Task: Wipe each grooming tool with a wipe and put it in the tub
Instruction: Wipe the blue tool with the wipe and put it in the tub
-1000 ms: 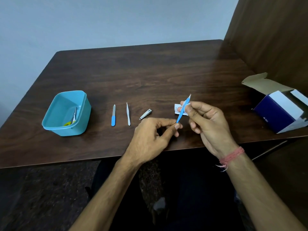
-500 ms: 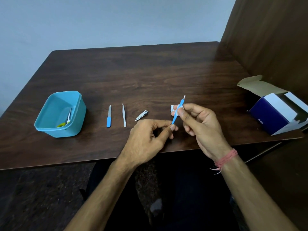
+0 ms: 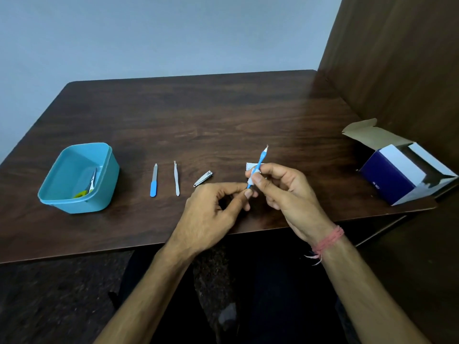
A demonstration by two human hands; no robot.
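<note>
Now left hand (image 3: 213, 207) pinches blue tool (image 3: 258, 165) base; right hand (image 3: 280, 192) presses wipe (image 3: 250, 167) around shaft.

- We sit at a dark wooden table (image 3: 223, 115) in a plain room, likely a home.
- We see a bare pale wall (image 3: 161, 33) and a wood panel (image 3: 397, 58).

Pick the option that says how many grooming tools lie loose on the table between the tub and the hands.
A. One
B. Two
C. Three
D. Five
C: a blue-handled nail file, tweezers and a nail clipper lie in a row on the table, right of the tub; the fourth, a blue tool, is held in both the left hand and the right hand.
</note>
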